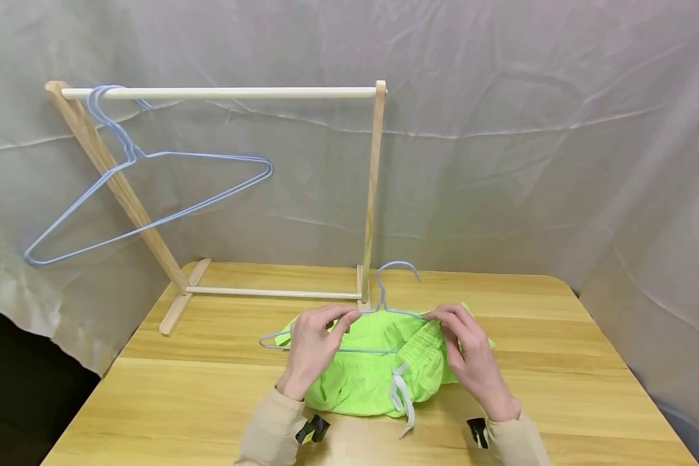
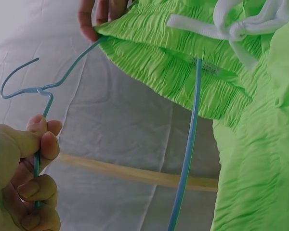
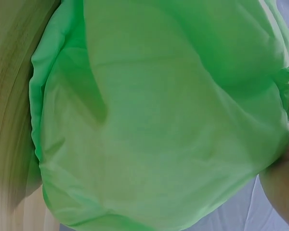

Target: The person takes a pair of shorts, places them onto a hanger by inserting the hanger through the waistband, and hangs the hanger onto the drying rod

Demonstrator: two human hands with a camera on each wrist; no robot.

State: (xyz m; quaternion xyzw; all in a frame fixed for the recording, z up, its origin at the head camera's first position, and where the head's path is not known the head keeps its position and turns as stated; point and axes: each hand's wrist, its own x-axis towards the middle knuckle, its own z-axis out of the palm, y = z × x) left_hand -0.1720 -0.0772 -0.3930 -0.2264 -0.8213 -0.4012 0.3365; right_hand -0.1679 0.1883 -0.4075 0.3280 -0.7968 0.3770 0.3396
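Bright green shorts (image 1: 355, 388) with a gathered elastic waistband lie bunched on the table, and a white drawstring (image 1: 406, 396) hangs from their front. A blue hanger (image 2: 197, 106) runs partly inside the waistband, its hook pointing up. My left hand (image 1: 313, 349) grips the hanger's upper wire just left of the hook, thumb and fingers curled round it. On the other side, my right hand (image 1: 473, 353) pinches the waistband where the hanger's right shoulder enters it. Green fabric (image 3: 149, 120) fills most of the right wrist view and hides the right fingertips there.
A wooden rack (image 1: 373, 188) with a white rail (image 1: 239, 93) stands at the table's back left. More blue hangers (image 1: 210, 155) hang from the rail's left end. The wooden table (image 1: 180, 401) extends around the shorts, with grey curtains (image 1: 501, 162) behind it.
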